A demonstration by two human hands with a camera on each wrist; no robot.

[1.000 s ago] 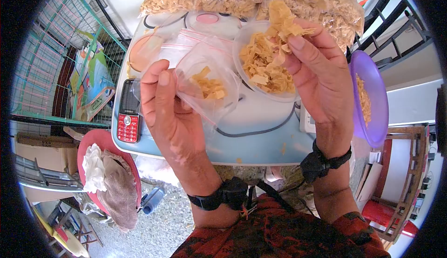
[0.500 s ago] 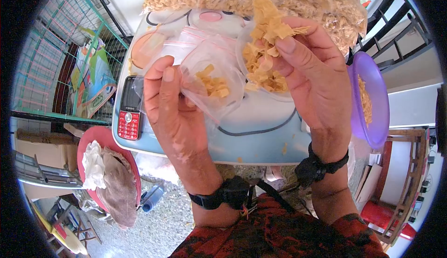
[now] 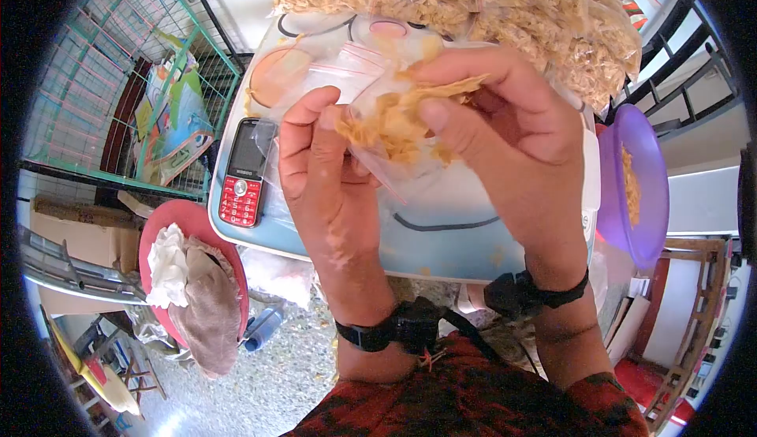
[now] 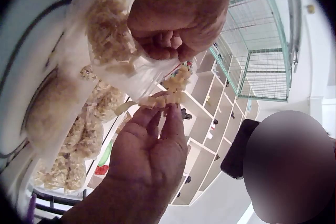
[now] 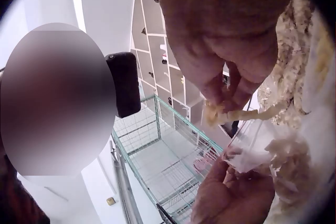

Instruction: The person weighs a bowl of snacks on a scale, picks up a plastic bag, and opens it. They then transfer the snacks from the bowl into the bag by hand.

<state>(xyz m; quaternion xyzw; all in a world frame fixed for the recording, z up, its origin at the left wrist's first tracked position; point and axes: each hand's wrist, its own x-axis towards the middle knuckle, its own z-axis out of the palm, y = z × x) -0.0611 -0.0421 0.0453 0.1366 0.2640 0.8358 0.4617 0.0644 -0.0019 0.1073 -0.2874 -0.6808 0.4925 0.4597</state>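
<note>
My left hand (image 3: 331, 177) grips the edge of a clear zip bag (image 3: 384, 175). In the left wrist view, dried yellowish flakes (image 4: 110, 32) show through the plastic. With thumb and fingers, my right hand (image 3: 512, 133) pinches a bunch of the same thin flakes (image 3: 402, 117), held at the bag's mouth. From the right wrist view, a long curled strip (image 5: 254, 113) sticks out from that pinch, right above the bag's opening (image 5: 247, 142). The round tub of flakes is hidden behind the right hand in the head view.
Large filled bags of flakes (image 3: 544, 19) are piled at the table's back. Flat zip bags (image 3: 347, 70) and a red keypad phone (image 3: 240, 200) lie on the light-blue table (image 3: 434, 259). A purple basin (image 3: 654, 192) stands at right, a pink stool (image 3: 150, 228) with cloths at left.
My right hand has moved left with its flakes, from over the tub to the bag's mouth. The left hand keeps its hold on the bag. The head view has shifted slightly.
</note>
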